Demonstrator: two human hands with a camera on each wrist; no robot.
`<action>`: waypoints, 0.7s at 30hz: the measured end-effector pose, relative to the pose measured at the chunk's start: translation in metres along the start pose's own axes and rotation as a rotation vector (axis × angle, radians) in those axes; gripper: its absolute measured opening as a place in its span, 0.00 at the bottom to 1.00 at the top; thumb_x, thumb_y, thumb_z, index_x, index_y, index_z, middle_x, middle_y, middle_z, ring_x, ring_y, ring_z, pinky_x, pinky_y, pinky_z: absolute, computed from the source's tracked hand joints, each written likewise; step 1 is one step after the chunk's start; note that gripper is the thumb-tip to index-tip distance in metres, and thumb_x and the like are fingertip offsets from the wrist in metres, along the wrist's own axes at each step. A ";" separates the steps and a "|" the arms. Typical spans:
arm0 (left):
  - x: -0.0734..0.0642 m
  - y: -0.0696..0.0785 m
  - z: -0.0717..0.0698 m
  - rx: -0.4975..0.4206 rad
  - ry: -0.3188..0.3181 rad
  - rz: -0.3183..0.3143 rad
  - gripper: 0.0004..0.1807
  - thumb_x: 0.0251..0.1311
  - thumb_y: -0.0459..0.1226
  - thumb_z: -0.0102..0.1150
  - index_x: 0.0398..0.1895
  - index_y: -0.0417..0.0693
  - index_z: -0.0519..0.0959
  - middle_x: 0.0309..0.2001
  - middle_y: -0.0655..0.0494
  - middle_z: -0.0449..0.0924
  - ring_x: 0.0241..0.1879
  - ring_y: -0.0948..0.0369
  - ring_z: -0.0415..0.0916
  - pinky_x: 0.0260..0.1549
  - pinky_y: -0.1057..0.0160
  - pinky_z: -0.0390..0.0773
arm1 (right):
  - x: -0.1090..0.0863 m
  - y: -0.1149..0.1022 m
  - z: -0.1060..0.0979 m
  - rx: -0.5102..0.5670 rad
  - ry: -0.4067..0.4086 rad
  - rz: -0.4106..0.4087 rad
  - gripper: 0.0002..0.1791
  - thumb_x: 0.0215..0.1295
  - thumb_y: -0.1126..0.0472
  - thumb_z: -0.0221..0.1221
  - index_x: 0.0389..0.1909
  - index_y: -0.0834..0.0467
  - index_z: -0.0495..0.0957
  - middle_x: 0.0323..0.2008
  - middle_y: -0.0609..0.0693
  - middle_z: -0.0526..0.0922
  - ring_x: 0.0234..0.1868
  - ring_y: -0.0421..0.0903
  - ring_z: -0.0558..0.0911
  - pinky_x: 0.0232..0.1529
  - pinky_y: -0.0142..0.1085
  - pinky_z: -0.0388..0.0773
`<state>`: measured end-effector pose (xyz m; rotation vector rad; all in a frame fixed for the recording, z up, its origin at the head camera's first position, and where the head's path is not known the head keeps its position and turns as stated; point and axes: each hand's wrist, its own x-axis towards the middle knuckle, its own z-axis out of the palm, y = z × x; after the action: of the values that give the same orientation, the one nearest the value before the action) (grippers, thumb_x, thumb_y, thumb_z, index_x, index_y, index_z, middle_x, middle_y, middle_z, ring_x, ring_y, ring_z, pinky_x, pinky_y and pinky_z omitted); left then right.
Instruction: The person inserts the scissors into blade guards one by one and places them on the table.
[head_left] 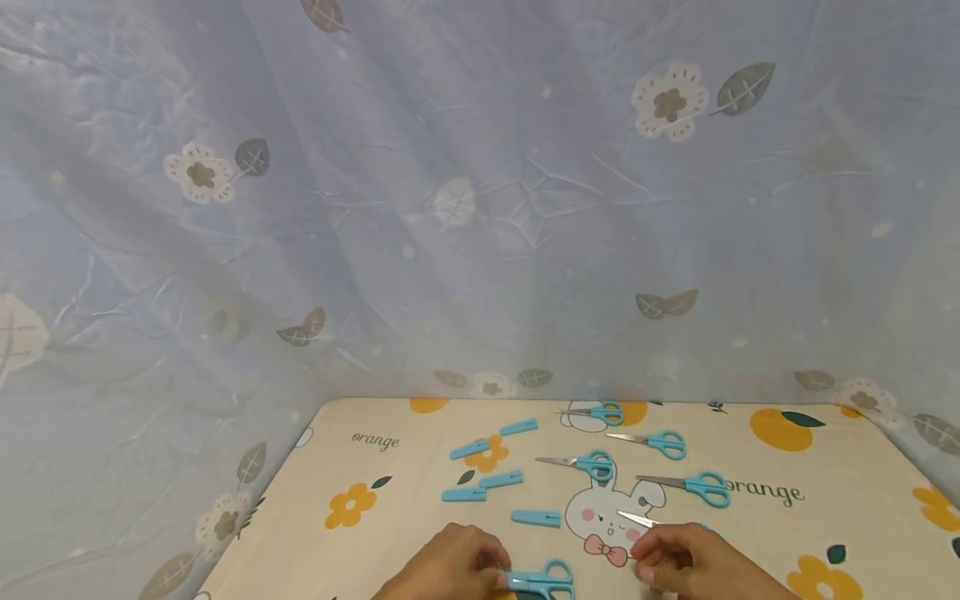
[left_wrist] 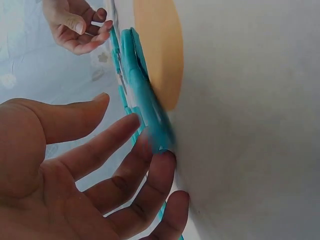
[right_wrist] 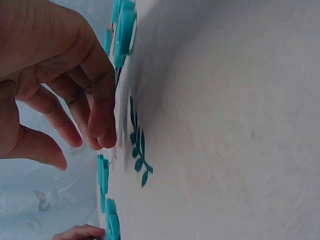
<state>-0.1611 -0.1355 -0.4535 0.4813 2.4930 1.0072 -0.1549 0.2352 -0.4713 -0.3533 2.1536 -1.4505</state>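
Note:
My left hand (head_left: 457, 562) is at the near edge of the view, beside blue-handled scissors (head_left: 551, 577) whose blades are in a blue cover. In the left wrist view its fingertips are right at the tip of the covered scissors (left_wrist: 142, 92), and the thumb stands well apart. My right hand (head_left: 690, 560) is over the cloth with loosely bent fingers and nothing between them. Just beyond it lie bare-bladed scissors (head_left: 636, 519), their handles mostly hidden by the hand. A loose blue blade cover (head_left: 536, 518) lies between the hands, farther back.
Several bare-bladed scissors, such as one pair (head_left: 707, 488), lie at the back and right with blades leftward. Several loose covers, one a blue cover (head_left: 463, 495), lie left of them. A patterned tablecloth (head_left: 300, 542) covers the table; a floral curtain (head_left: 480, 275) hangs behind.

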 end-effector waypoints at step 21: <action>0.019 -0.009 -0.014 0.010 0.079 0.142 0.10 0.68 0.39 0.72 0.49 0.47 0.89 0.45 0.60 0.88 0.41 0.68 0.78 0.44 0.66 0.80 | -0.013 0.001 -0.023 -0.345 0.273 -0.014 0.27 0.69 0.50 0.72 0.64 0.56 0.82 0.60 0.52 0.87 0.56 0.52 0.85 0.52 0.38 0.86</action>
<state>-0.1855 -0.1407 -0.4555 0.6417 2.5643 1.0879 -0.1566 0.2601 -0.4623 -0.3047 2.6343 -1.1866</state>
